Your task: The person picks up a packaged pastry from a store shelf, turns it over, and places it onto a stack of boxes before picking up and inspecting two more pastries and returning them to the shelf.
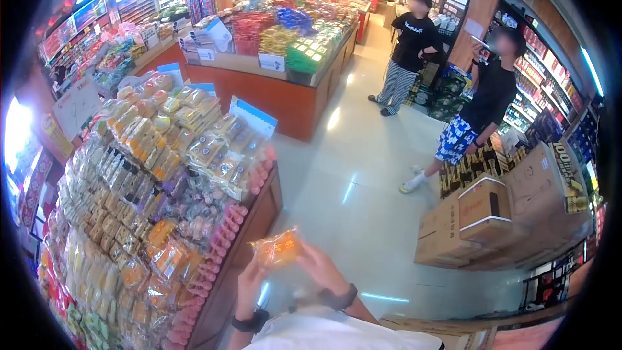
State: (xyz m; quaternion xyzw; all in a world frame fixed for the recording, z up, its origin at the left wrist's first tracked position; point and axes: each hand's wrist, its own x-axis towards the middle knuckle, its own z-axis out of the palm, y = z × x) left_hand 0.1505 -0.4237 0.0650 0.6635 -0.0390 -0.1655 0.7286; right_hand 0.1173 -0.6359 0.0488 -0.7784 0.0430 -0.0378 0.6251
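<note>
An orange snack in a clear plastic wrapper [278, 250] is held up in front of my body, above the floor beside the display stand. My left hand [250, 280] grips its lower left side, and my right hand [316, 264] has hold of its right end. Both wrists wear dark bands. To the left, the display stand [267, 189] is heaped with wrapped snacks. Similar orange packets [173, 258] lie near its front edge, close to my left hand. A row of pink packets [223, 233] runs along that edge.
A person in striped trousers [398, 81] stands in the aisle, and another in blue patterned shorts [457, 139] stands nearer on the right. Cardboard boxes [444, 230] are stacked at right. Ahead is a red-sided counter [259, 107] piled with bagged goods.
</note>
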